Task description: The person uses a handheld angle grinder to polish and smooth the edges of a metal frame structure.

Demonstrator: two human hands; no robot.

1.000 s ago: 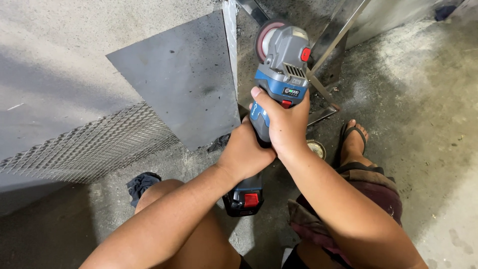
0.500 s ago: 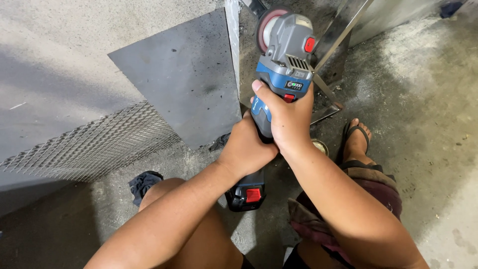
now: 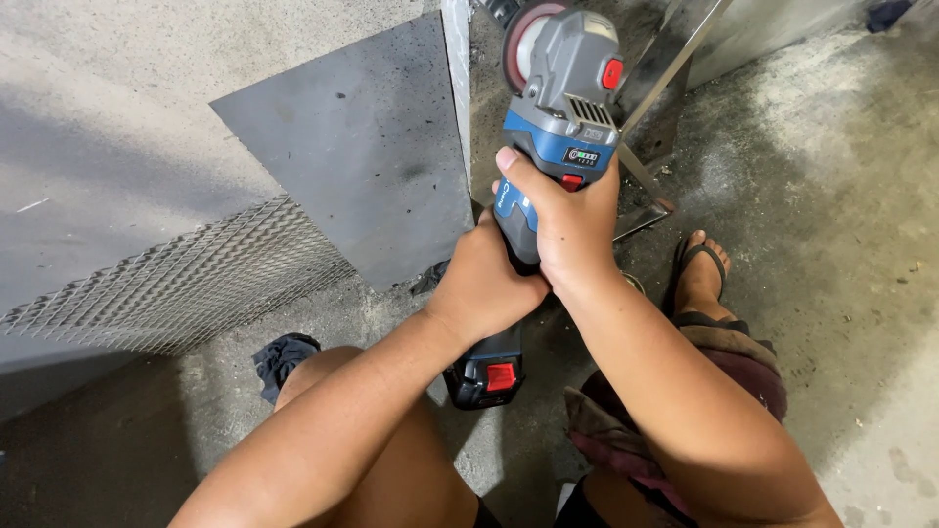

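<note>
Your grinder (image 3: 558, 127) has crept forward toward steel sheet edge (image 3: 456, 98) since a second ago. Right hand (image 3: 567, 230) fingers clamped round body, left hand (image 3: 484, 284) fingers round handle (disc partly out of view). Grind line advancing.

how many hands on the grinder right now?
2. The right hand wraps the blue body of the angle grinder just behind the head; the left hand grips the handle lower down, above the battery. Fingers partly hidden.

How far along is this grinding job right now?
Both hands, left hand and right hand, grip the grinder, its disc up beside the metal sheet edge. No finished stretch is visible; whether the disc touches cannot be told.
</note>
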